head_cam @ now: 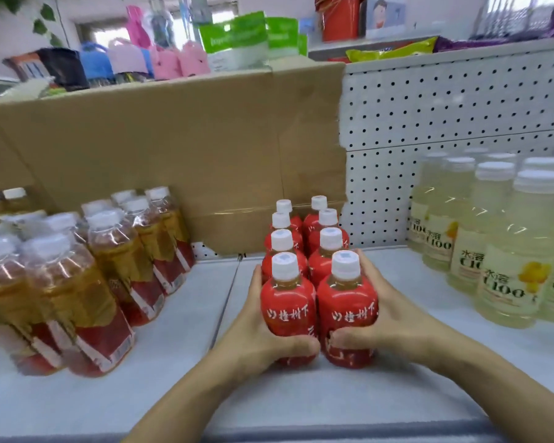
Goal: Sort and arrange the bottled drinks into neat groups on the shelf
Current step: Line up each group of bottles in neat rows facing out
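Bare hands (259,334) – round glossy red bottles (288,311)

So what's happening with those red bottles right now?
Left hand and right hand clasp the red bottles, two rows, upright. Amber bottles left, pale bottles right. Nothing blocking.

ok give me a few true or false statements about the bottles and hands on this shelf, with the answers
1. The red-wrapped bottles stand in two rows. True.
2. The left hand and right hand press on the outer sides of the front pair of red bottles. True.
3. The pale yellow C100 bottles are on the left of the shelf. False: they are on the right; the amber tea bottles are on the left.
4. The red bottles have red caps. False: their caps are white.
5. A cardboard box stands behind the red bottles. True.
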